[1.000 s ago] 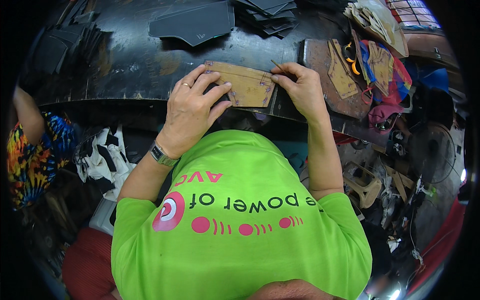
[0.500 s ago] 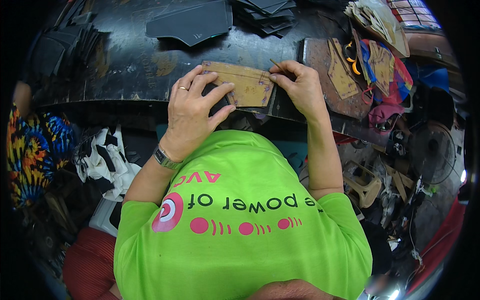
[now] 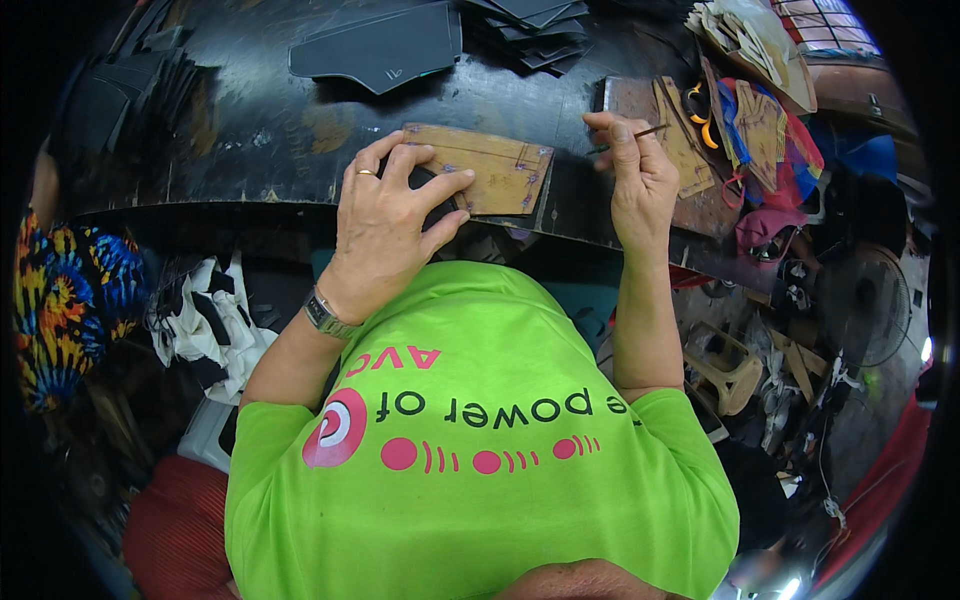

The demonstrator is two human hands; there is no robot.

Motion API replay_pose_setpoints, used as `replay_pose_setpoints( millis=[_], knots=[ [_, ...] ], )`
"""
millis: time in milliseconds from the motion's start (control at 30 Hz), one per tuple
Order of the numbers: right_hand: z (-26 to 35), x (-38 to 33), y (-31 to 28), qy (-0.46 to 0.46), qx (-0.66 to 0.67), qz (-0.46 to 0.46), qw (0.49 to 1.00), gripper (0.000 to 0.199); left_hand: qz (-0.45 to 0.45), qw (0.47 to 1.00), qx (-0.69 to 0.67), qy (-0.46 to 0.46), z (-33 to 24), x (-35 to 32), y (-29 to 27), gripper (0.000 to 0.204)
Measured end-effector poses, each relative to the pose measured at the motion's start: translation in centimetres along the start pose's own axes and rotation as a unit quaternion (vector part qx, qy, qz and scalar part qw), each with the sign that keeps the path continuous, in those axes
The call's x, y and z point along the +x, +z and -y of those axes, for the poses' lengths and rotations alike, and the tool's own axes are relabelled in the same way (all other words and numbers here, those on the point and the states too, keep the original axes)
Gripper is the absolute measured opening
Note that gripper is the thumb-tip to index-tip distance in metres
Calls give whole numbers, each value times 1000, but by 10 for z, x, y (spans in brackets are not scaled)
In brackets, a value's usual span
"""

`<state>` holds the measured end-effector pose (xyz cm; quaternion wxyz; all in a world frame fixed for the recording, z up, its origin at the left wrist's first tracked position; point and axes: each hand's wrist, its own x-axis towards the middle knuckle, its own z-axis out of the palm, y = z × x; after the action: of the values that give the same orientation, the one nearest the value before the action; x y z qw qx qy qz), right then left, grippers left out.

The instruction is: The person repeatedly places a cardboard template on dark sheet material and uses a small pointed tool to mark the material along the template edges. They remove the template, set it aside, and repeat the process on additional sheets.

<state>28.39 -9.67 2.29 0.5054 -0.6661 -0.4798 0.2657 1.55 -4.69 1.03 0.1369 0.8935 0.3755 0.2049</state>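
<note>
Along the near edge of the worktop (image 3: 250, 150), the left hand (image 3: 392, 212) is spreading its fingers apart, fingertips resting on the left part of a brown board (image 3: 505, 175). To its right, the right hand (image 3: 642, 175) is pinching a thin stick (image 3: 652, 130), apart from the board. The board is lying flat, its long axis running left to right, right end slanting slightly nearer; the stick is pointing right. Unlike half a second ago, the right hand is staying clear of the board's right corner.
</note>
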Motion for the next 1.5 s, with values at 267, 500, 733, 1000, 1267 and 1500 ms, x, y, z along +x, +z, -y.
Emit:
replay_pose_setpoints(
  millis=[267,500,733,1000,1267,1500],
  knots=[
    [-8,-11,10,30,97,103,989,15,0,1000,-3,3,1,0,0,43],
    [-12,-13,26,4,-44,73,996,10,0,1000,-6,14,1,3,-2,42],
    [-17,-10,28,-12,-41,50,998,9,4,1000,2,9,-1,5,-3,38],
    [-18,-28,23,-117,-105,133,979,11,-9,1000,9,12,-2,6,-2,39],
    [-19,-30,15,22,136,136,981,8,-4,1000,17,10,-2,6,-3,39],
    [-10,-27,10,-150,-56,236,958,11,3,1000,-10,3,-2,7,-1,33]
  ],
)
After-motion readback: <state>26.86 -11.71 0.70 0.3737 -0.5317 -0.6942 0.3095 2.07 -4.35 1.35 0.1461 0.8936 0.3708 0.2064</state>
